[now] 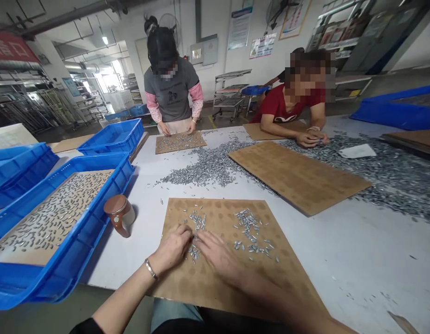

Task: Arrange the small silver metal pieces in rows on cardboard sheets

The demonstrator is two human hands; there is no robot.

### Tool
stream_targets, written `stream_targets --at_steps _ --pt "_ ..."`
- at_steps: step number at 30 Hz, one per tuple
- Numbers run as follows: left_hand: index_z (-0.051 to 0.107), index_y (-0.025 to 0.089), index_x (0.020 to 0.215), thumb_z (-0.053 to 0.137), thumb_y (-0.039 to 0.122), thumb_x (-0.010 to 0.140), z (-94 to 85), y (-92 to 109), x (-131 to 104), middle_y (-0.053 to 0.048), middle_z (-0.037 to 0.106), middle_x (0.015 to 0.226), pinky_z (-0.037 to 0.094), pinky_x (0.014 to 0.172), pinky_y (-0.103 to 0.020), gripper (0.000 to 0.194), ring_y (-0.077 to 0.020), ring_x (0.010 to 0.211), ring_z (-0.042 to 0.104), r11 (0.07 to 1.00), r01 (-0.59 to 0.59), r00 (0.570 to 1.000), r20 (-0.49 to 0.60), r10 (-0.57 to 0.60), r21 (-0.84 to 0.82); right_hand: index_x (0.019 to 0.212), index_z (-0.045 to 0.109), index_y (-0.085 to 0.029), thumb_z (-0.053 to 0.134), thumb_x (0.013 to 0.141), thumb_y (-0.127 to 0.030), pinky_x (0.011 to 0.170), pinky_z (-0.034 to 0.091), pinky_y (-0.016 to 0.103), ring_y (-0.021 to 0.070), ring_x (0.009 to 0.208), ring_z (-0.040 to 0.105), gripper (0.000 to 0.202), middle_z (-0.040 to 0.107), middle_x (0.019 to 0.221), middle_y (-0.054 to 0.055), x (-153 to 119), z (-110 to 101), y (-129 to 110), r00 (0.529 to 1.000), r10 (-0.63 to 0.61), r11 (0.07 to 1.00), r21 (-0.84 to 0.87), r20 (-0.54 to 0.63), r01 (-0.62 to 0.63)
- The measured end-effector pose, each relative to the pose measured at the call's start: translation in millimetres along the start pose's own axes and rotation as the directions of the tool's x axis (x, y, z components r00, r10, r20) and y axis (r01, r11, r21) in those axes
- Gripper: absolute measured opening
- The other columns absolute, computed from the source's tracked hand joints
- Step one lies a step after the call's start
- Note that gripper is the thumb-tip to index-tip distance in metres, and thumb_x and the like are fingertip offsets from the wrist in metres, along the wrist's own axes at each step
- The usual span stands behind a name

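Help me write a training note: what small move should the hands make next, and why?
Probably the left hand and right hand should spread the silvery pieces beside them across the cardboard sheet. Those pieces bunch together, with bare board separating them from the pile on the right. Similar pieces in the blue tray lie spread out, so that layout seems a sensible model.

Worktop [340,260]: white, pale-surfaced. Directly in front of me I have a brown board [218,215] lying flat at the near edge. Across the middle and off to my right spreads a heap of small grey pieces [215,162], with strays scattered near its margins. To my left, a brown mug [120,215] stands upright, just beside a blue crate [93,241]. On the far side I note a smaller board [162,149].
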State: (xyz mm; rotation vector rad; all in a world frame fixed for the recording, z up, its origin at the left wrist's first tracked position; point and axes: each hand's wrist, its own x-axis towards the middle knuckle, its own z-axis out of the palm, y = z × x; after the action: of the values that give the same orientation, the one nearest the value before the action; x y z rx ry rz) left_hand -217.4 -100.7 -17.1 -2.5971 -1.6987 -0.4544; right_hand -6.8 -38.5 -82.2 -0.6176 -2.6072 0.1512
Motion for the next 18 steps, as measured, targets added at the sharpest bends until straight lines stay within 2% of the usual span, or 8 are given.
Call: stream_targets --at_steps 2,4,7,9,11,13,16,18 --pt "0.064 0.019 0.117 0.045 0.012 0.101 6.8 -6.8 26.9 -0.011 0.066 0.127 0.053 0.100 -0.040 0.026 -0.0240 0.112 0.060 1.000 0.009 1.000 0.001 -0.009 0.028 0.145 0.061 -0.017 0.041 0.104 -0.016 0.120 0.040 0.055 0.0307 0.144 0.049 0.046 0.054 0.155 0.017 16.5 -5.3 4.1 0.990 0.136 0.990 -0.043 0.025 -0.135" --pt "0.067 0.018 0.114 0.048 0.010 0.099 12.8 -14.7 51.0 -0.011 0.067 0.125 0.054 0.100 -0.042 0.026 -0.0254 0.112 0.061 0.999 0.015 1.000 0.011 -0.016 0.047 0.143 0.063 -0.013 0.044 0.103 -0.019 0.115 0.044 0.057 0.0350 0.140 0.053 0.044 0.057 0.152 0.021 20.2 -7.1 4.1 0.978 0.195 0.978 -0.094 0.074 -0.188" --pt "0.068 0.018 0.111 0.047 0.008 0.097 15.4 -23.4 70.3 -0.012 0.068 0.120 0.055 0.099 -0.044 0.027 -0.0261 0.110 0.062 0.998 0.029 1.000 -0.013 -0.029 0.056 0.144 0.062 -0.024 0.045 0.102 -0.019 0.118 0.043 0.050 0.0298 0.138 0.055 0.046 0.060 0.151 0.012 -0.2 -7.3 6.1 0.994 0.043 0.996 -0.077 0.102 -0.035" --pt "0.066 0.017 0.116 0.042 0.010 0.101 13.9 -23.0 69.3 -0.014 0.066 0.124 0.055 0.100 -0.046 0.029 -0.0267 0.112 0.061 0.997 0.047 0.997 -0.055 -0.044 0.055 0.144 0.061 -0.029 0.043 0.101 -0.016 0.118 0.042 0.045 0.0253 0.135 0.056 0.048 0.062 0.149 0.007 -21.3 -13.8 21.3 0.998 0.013 0.998 -0.064 0.056 -0.009" --pt "0.064 0.018 0.119 0.040 0.016 0.104 13.4 -16.4 60.5 -0.014 0.065 0.126 0.055 0.100 -0.046 0.029 -0.0263 0.112 0.061 0.999 0.028 0.997 -0.071 -0.026 0.037 0.136 0.067 -0.027 0.041 0.101 -0.015 0.110 0.048 0.043 0.0257 0.126 0.061 0.046 0.065 0.142 0.010 -39.1 -27.8 51.4 0.985 0.170 0.979 -0.108 -0.020 -0.171" --pt "0.063 0.019 0.120 0.044 0.019 0.103 16.7 -6.1 49.8 -0.012 0.064 0.128 0.055 0.101 -0.044 0.026 -0.0254 0.112 0.062 1.000 -0.029 0.999 -0.044 0.029 0.004 0.129 0.072 -0.025 0.041 0.102 -0.019 0.102 0.052 0.045 0.0275 0.117 0.064 0.041 0.065 0.138 0.013 -49.0 -43.6 88.6 0.928 0.360 0.915 -0.158 -0.095 -0.372" --pt "0.064 0.019 0.120 0.050 0.016 0.099 28.1 8.4 40.4 -0.012 0.063 0.130 0.056 0.101 -0.045 0.025 -0.0262 0.114 0.062 0.999 -0.053 0.998 -0.017 0.053 -0.009 0.125 0.074 -0.023 0.046 0.100 -0.022 0.095 0.053 0.044 0.0275 0.106 0.064 0.038 0.068 0.124 0.014 -46.2 -54.2 128.2 0.870 0.479 0.860 -0.136 -0.120 -0.492" --pt "0.065 0.019 0.117 0.050 0.016 0.099 36.0 14.1 39.7 -0.012 0.065 0.128 0.056 0.101 -0.047 0.023 -0.0272 0.112 0.062 0.999 -0.032 0.999 -0.023 0.032 -0.001 0.122 0.075 -0.023 0.045 0.099 -0.019 0.096 0.053 0.044 0.0267 0.106 0.063 0.039 0.069 0.118 0.013 -34.8 -49.4 131.3 0.871 0.476 0.870 -0.075 -0.123 -0.487"
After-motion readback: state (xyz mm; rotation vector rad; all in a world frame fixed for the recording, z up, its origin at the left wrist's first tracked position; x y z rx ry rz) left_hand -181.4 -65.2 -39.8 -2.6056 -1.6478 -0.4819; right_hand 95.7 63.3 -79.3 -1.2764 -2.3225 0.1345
